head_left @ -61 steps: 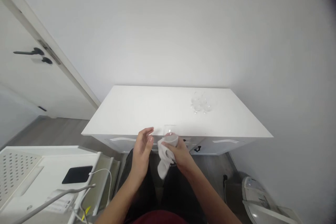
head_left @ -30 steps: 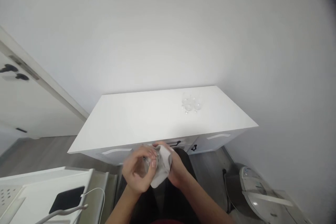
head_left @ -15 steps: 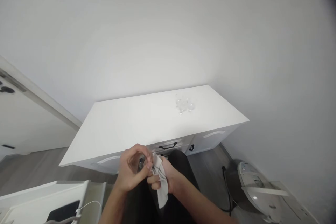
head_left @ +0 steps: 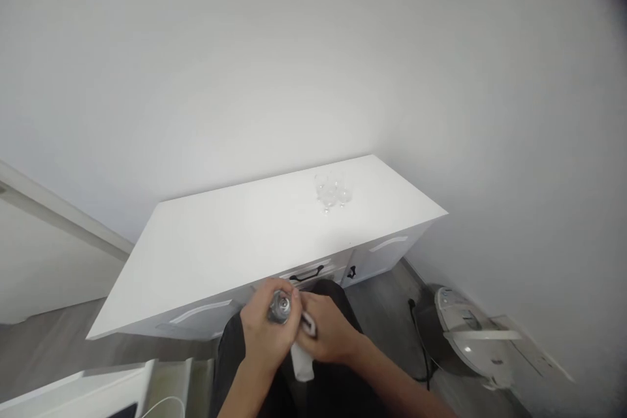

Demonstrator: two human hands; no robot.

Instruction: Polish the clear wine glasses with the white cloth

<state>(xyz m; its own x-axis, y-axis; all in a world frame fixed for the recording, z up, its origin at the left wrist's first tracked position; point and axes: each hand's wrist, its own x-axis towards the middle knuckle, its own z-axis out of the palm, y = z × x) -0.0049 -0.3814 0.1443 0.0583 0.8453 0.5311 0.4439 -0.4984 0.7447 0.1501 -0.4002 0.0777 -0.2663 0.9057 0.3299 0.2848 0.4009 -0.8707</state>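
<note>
My left hand (head_left: 264, 330) is wrapped round a small clear glass (head_left: 279, 308), whose rounded end shows between thumb and fingers. Pressed up against it, my right hand (head_left: 330, 326) grips a white cloth (head_left: 302, 364), part of which hangs down below the fingers. How far the cloth reaches round or into the glass is hidden by my hands. Both hands are held over my lap, just in front of a white cabinet (head_left: 235, 228). On its top, right of the middle, several clear glasses (head_left: 330, 192) stand close together.
Black handles (head_left: 307, 273) sit on the cabinet front. To the lower right, a rice cooker-like appliance (head_left: 465, 333) with a light lid and its black cord (head_left: 415, 323) are on the grey floor. A white tray-like surface (head_left: 112, 388) with a cable lies at lower left.
My left fingers have closed round the glass and its rounded end has turned up into view. My right hand has turned over the cloth. The camera view has shifted slightly.
</note>
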